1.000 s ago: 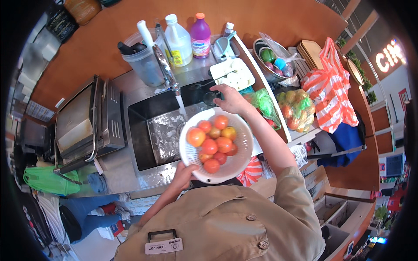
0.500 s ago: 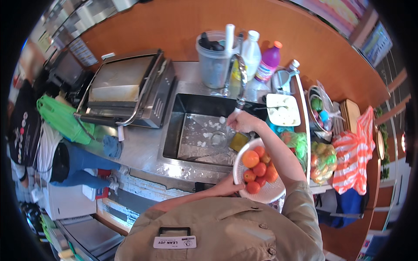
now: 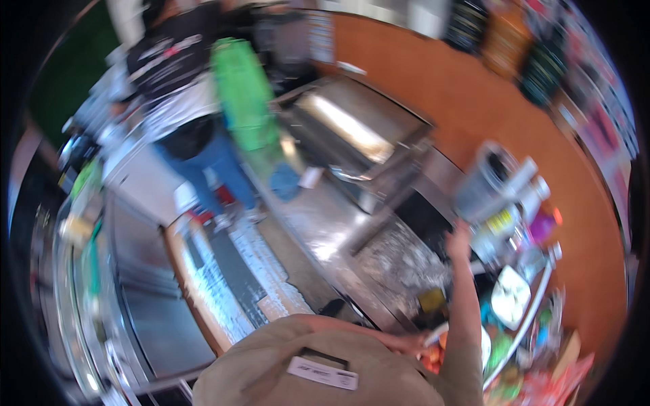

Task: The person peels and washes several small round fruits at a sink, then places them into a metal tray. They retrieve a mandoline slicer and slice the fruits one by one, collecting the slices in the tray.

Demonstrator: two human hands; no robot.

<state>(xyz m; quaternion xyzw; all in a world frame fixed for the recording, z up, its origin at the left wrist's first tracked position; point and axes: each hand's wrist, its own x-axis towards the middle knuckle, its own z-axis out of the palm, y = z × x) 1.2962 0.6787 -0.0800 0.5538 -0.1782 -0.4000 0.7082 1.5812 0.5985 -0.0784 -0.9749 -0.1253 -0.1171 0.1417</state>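
Note:
At the lower right, my left hand [image 3: 409, 344] grips the near rim of a white colander [image 3: 486, 346]. Red-orange tomatoes [image 3: 433, 353] lie in the colander, partly hidden behind my right forearm. My right hand [image 3: 460, 241] is stretched out over the right side of the steel sink [image 3: 399, 260], close to where the tap stands. Motion blur smears its fingers, so I cannot tell whether they hold anything. A yellowish sponge-like block [image 3: 431, 300] sits at the sink's near right corner.
A large steel press grill [image 3: 352, 125] stands left of the sink. Behind the sink are a clear bucket [image 3: 482, 183] of utensils and several bottles [image 3: 542, 227]. A white tub [image 3: 510, 296] is at the right. Another person [image 3: 186, 101] stands at the far left by a green bag [image 3: 244, 95].
The whole view has swung left, bringing the other person and the floor further in. My right hand has shifted from above the sink toward the tap and bucket. My left hand stays at the colander.

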